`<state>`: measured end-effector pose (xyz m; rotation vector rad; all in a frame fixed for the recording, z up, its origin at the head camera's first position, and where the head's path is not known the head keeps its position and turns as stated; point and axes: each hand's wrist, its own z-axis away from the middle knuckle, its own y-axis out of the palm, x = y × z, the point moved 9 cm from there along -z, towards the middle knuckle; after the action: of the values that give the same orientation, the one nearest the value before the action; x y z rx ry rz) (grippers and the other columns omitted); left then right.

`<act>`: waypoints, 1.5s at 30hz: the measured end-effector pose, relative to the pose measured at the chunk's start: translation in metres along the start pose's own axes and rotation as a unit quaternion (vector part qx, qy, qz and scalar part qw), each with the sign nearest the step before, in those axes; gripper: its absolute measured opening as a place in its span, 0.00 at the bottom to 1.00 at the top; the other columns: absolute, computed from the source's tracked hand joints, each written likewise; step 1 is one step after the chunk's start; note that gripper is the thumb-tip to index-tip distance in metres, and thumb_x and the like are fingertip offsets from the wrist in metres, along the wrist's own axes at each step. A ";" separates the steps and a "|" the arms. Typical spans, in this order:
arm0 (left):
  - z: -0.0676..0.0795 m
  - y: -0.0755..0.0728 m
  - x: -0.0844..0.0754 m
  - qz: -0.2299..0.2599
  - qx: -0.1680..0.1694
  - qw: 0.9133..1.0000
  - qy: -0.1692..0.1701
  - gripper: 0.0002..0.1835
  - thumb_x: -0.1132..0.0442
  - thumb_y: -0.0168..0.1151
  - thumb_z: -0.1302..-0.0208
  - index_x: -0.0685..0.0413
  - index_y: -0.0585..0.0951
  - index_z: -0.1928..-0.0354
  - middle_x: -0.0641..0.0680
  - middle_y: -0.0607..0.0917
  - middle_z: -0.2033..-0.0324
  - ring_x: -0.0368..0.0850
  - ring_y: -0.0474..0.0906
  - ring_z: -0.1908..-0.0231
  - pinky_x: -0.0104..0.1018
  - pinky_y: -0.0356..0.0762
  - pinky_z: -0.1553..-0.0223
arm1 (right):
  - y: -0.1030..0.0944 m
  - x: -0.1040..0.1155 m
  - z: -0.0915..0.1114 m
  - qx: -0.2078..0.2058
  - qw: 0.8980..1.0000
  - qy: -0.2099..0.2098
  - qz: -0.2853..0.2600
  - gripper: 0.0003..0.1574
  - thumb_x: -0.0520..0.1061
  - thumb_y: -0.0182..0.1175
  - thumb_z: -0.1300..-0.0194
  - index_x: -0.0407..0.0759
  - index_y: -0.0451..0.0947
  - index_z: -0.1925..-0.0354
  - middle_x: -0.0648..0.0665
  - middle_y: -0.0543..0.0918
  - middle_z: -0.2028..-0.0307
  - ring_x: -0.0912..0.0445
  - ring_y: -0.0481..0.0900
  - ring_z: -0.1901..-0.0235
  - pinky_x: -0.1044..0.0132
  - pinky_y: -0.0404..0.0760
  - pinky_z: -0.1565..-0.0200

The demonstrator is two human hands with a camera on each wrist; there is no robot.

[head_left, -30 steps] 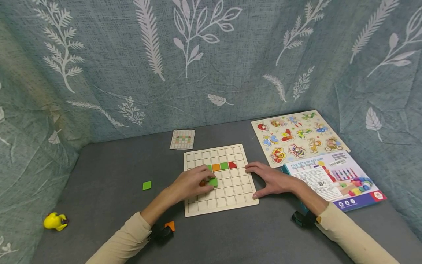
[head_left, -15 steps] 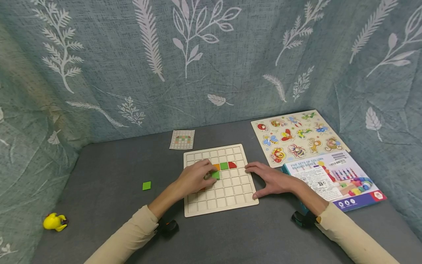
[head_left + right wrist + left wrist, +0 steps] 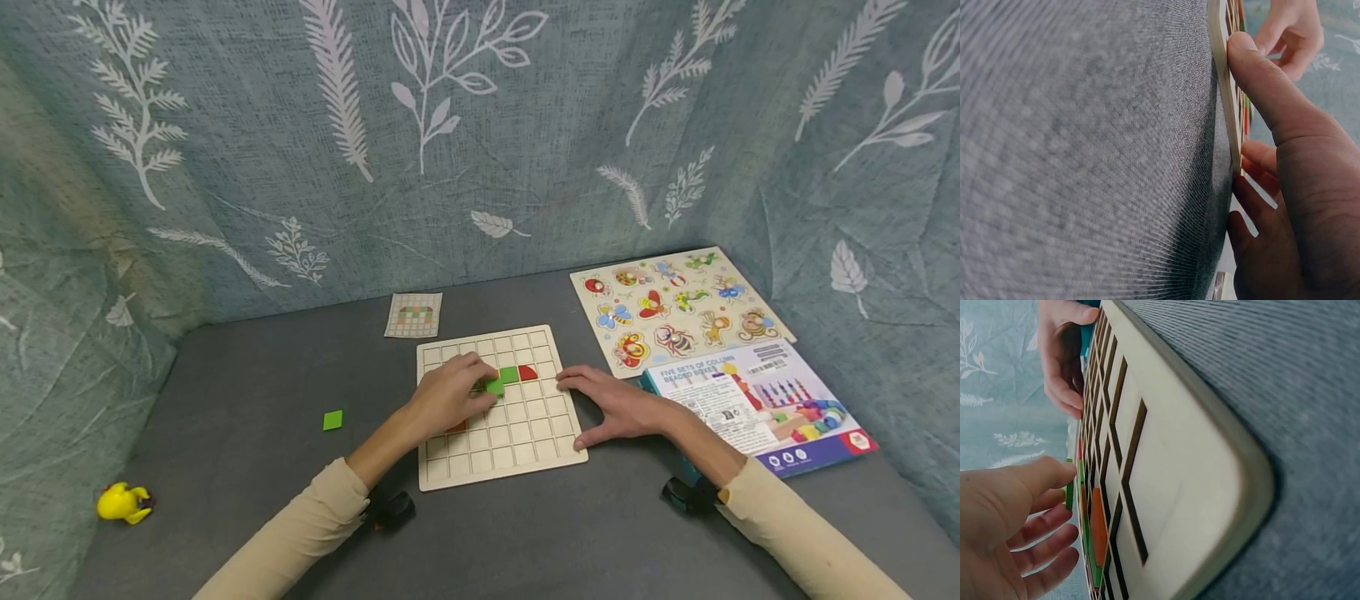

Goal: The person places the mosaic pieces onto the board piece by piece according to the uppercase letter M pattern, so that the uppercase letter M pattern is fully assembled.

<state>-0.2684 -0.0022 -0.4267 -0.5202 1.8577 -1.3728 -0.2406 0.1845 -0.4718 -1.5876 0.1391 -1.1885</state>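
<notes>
My left hand (image 3: 453, 395) is over the pale wooden grid board (image 3: 527, 455), pinching a small green square tile (image 3: 1069, 484) between thumb and index finger. In the left wrist view the tile stands slightly off the board, and the other fingers are loosely bent. A row on the board holds a green tile (image 3: 509, 375) and a red quarter-round tile (image 3: 528, 372); my left hand hides its left part. An orange tile (image 3: 1098, 519) lies lower on the grid. My right hand (image 3: 619, 406) rests against the board's right edge, thumb and fingers spread apart and touching it.
A loose green tile (image 3: 332, 420) lies left of the board. Behind it is a printed pattern card (image 3: 414, 315). At right are an insect puzzle board (image 3: 678, 310) and a toy box (image 3: 761, 408). A yellow toy (image 3: 123, 503) sits far left. A leaf-patterned cloth (image 3: 480, 150) hangs behind.
Carrying the green tile, my left hand has moved up and to the right across the board, toward the row of tiles. My right hand stays at the board's edge.
</notes>
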 end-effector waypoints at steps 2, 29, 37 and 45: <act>-0.001 -0.001 0.000 0.001 0.000 1.000 -0.005 0.15 0.53 0.69 0.40 0.48 0.85 0.53 0.47 0.82 0.61 0.39 0.74 0.66 0.29 0.71 0.71 | 0.000 0.001 0.000 0.000 1.000 -0.001 0.000 0.54 0.67 0.69 0.48 0.44 0.63 0.32 0.46 0.62 0.30 0.50 0.62 0.30 0.49 0.68 0.36; 0.006 0.007 0.000 0.010 0.016 1.000 0.002 0.13 0.54 0.67 0.39 0.47 0.84 0.54 0.47 0.82 0.58 0.41 0.77 0.58 0.36 0.78 0.62 | 0.002 -0.001 0.000 0.002 1.000 0.000 -0.007 0.54 0.67 0.69 0.48 0.44 0.63 0.31 0.46 0.61 0.30 0.49 0.61 0.30 0.48 0.67 0.35; 0.004 0.008 -0.004 0.012 0.019 1.000 0.007 0.11 0.55 0.67 0.39 0.47 0.85 0.55 0.46 0.83 0.60 0.40 0.75 0.61 0.30 0.73 0.69 | 0.000 0.000 -0.001 0.004 1.000 -0.001 -0.004 0.54 0.67 0.69 0.47 0.44 0.63 0.32 0.46 0.61 0.30 0.49 0.61 0.30 0.48 0.67 0.35; 0.009 0.006 -0.007 0.011 0.022 1.000 0.015 0.12 0.55 0.67 0.38 0.47 0.85 0.54 0.46 0.82 0.61 0.39 0.71 0.64 0.27 0.69 0.71 | -0.001 0.000 -0.001 0.003 1.000 0.002 -0.005 0.54 0.68 0.69 0.48 0.44 0.63 0.32 0.46 0.62 0.30 0.50 0.61 0.30 0.48 0.67 0.35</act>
<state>-0.2566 -0.0009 -0.4308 -0.4571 1.8482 -1.4105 -0.2412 0.1841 -0.4712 -1.5819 0.1302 -1.1990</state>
